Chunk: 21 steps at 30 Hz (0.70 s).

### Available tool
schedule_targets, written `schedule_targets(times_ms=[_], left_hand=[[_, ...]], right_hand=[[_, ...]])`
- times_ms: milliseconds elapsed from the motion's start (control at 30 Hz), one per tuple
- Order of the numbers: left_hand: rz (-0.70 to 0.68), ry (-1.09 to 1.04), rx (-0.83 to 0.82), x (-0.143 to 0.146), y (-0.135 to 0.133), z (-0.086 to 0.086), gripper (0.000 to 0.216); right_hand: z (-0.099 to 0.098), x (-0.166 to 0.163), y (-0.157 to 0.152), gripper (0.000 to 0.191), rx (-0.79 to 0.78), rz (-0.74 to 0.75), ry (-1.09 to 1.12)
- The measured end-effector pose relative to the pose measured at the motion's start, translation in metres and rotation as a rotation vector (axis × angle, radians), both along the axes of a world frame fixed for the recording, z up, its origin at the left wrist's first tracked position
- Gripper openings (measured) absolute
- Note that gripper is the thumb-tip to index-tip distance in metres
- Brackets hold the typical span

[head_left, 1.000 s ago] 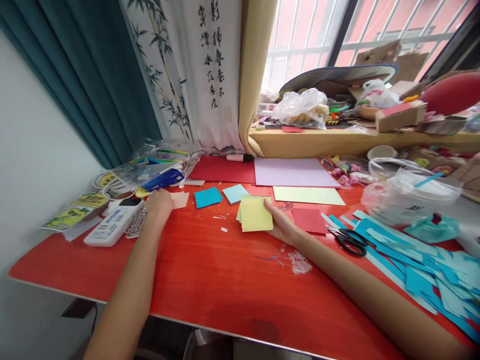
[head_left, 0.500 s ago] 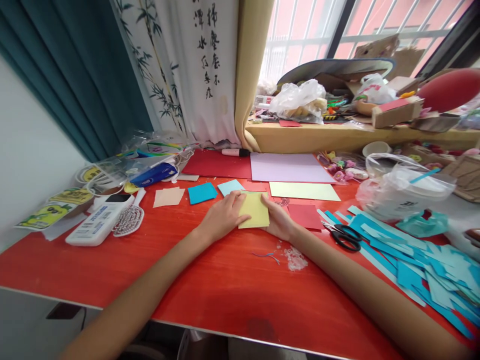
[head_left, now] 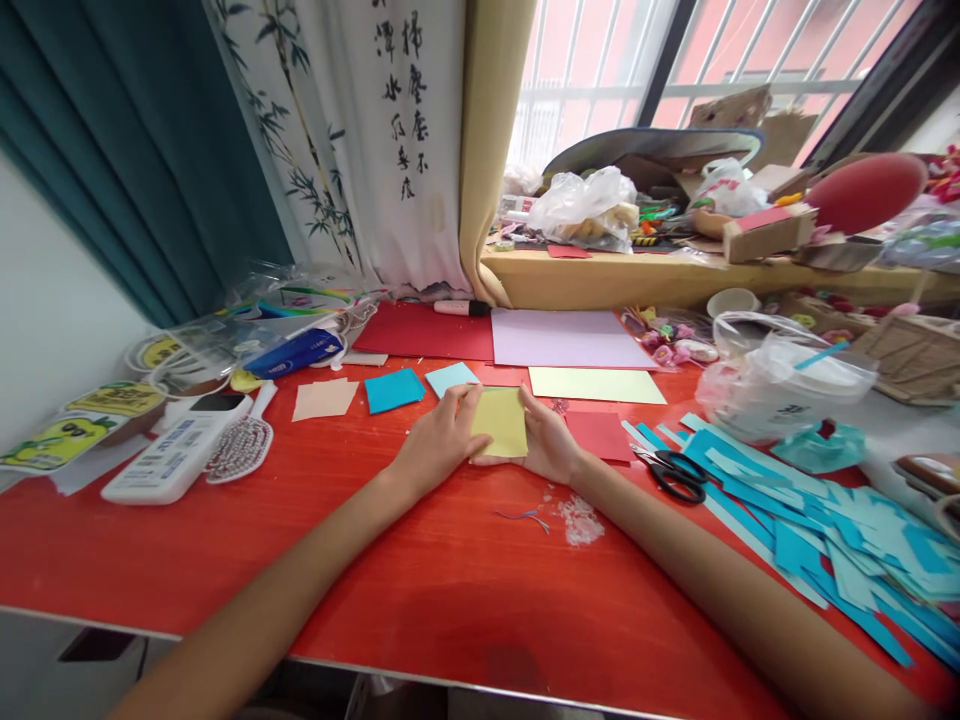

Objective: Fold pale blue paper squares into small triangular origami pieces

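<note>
Between my two hands is a small stack of yellow paper squares, held up over the red table. My left hand grips its left edge, thumb lying across the front. On the opposite side my right hand holds the right edge, with some fingers hidden behind the paper. Past my left hand lie a pale blue paper piece, a blue paper stack and a peach paper stack. Red paper rests beyond my right wrist.
Black-handled scissors and a heap of blue paper strips lie on the right. A white plastic tub stands behind them. Left are a hairbrush and a white device. Lilac card lies at the back.
The view has shifted slightly, so the table things appear a little further left. Both hands still hold the yellow paper; its edges look more evenly lined up.
</note>
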<state>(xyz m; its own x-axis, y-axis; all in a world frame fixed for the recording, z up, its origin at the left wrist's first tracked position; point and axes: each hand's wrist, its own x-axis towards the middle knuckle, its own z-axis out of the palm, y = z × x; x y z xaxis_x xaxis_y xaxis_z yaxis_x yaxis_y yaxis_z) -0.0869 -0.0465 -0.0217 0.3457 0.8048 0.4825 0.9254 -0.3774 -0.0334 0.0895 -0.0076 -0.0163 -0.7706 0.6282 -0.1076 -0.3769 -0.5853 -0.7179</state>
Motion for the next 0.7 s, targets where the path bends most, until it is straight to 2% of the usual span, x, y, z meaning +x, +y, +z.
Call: schedule_targets(times_ms=[133,300,600,700], left_hand=[[0.042,-0.027,0.025,0.0003,0.0003,-0.0026,0.069],[-0.001,0.049,0.105,0.0004,0.0006,-0.0039,0.052],[0.014,-0.032,0.014,0.0006,-0.0016,-0.0033,0.04],[0.029,-0.039,0.035,0.002,-0.0014,-0.0045,0.046]], right_hand=[[-0.0004,-0.0002,-0.0005,0.051,0.006,-0.003,-0.001],[-0.0016,-0.0001,0.0,0.051,0.008,-0.016,0.004],[-0.0017,-0.0002,0.0005,0.052,0.017,-0.008,0.027],[-0.0016,-0.0002,0.0007,0.053,0.027,-0.013,0.03]])
